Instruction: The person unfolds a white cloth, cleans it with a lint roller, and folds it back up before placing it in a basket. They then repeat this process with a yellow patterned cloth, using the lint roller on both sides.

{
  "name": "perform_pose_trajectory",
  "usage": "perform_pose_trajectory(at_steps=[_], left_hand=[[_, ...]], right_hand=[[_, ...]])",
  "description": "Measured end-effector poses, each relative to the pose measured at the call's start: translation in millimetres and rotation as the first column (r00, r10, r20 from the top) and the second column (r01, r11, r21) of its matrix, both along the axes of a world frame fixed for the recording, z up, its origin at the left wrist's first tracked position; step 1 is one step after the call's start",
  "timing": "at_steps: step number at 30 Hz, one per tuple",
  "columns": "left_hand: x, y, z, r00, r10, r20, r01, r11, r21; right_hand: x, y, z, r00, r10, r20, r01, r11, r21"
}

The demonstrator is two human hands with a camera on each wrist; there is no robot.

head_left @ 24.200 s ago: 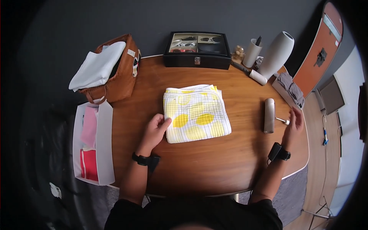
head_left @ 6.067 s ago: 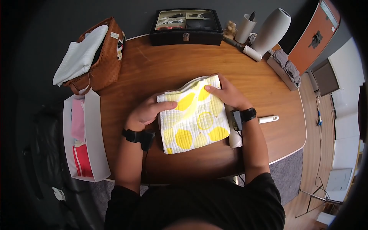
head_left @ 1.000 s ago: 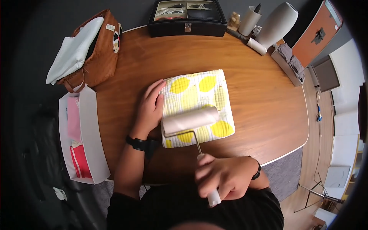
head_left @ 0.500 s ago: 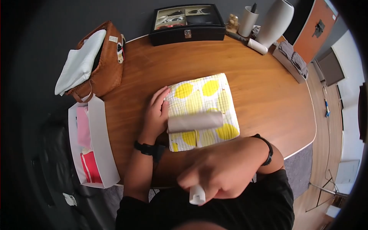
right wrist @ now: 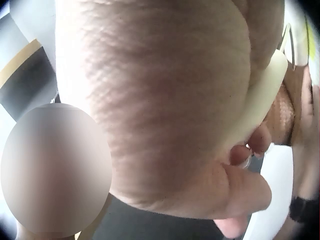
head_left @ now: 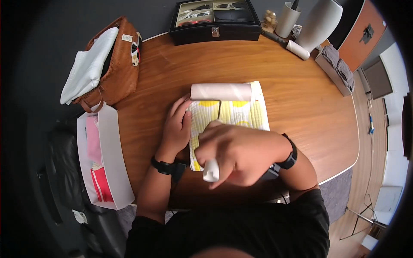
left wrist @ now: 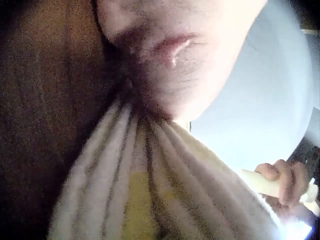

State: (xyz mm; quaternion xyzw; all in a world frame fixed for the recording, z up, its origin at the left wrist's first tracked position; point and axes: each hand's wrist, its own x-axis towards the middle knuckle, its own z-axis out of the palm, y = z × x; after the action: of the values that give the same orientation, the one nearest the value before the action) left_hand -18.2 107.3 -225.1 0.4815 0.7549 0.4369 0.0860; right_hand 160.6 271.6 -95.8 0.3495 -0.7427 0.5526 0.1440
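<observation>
A folded white cloth with yellow spots (head_left: 258,116) lies on the wooden table (head_left: 163,69). Along its left edge rests my left hand (head_left: 175,131), fingers extended and the thumb beside them; in the left wrist view the cloth (left wrist: 135,200) shows ridged folds below that hand. My right hand (head_left: 241,155) grips the white handle (head_left: 211,170) of a lint roller, its pale roll (head_left: 220,92) lying across the cloth's far edge. The hand hides part of the cloth. In the right wrist view, fingers curl round the handle (right wrist: 260,100).
A white box (head_left: 113,159) of folded items and a brown basket (head_left: 122,73) with a white cloth stand at left. Behind are a black glasses case (head_left: 215,34) and a grey vase-shaped object (head_left: 320,26). A small box of grey cloth (head_left: 335,71) is at right.
The right hand and roller have moved away from the body, from the cloth's lower half to its far edge. The left hand stays at the cloth's left edge.
</observation>
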Motion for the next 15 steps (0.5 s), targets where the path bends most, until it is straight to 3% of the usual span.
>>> perform_pose_trajectory(at_steps=[3, 7, 11, 12, 14, 15], left_hand=[[1.7, 0.0, -0.5, 1.0, -0.01, 0.015, 0.009, 0.999, 0.035], [4.2, 0.2, 10.4, 1.0, -0.017, 0.01, 0.017, 0.999, 0.043], [4.3, 0.3, 10.6, 1.0, -0.026, -0.014, 0.027, 0.998, 0.051], [4.3, 0.3, 11.2, 0.999, -0.027, -0.018, 0.028, 0.998, 0.049], [4.1, 0.6, 12.4, 0.999, -0.033, -0.027, 0.034, 0.998, 0.044], [3.8, 0.7, 10.7, 1.0, -0.013, -0.029, 0.014, 0.999, 0.04]], right_hand=[[16.6, -17.5, 14.0, 0.984, 0.176, 0.019, -0.172, 0.976, -0.133], [40.1, -16.8, 42.7, 0.909, 0.409, 0.076, -0.394, 0.905, -0.157], [36.5, -15.7, 39.3, 0.938, 0.337, 0.087, -0.309, 0.922, -0.235], [29.7, -12.2, 31.9, 0.933, 0.351, 0.083, -0.326, 0.919, -0.221], [23.7, -6.1, 26.7, 0.971, 0.221, 0.091, -0.21, 0.971, -0.114], [13.7, -10.1, 12.9, 0.982, 0.184, -0.027, -0.186, 0.97, -0.154]])
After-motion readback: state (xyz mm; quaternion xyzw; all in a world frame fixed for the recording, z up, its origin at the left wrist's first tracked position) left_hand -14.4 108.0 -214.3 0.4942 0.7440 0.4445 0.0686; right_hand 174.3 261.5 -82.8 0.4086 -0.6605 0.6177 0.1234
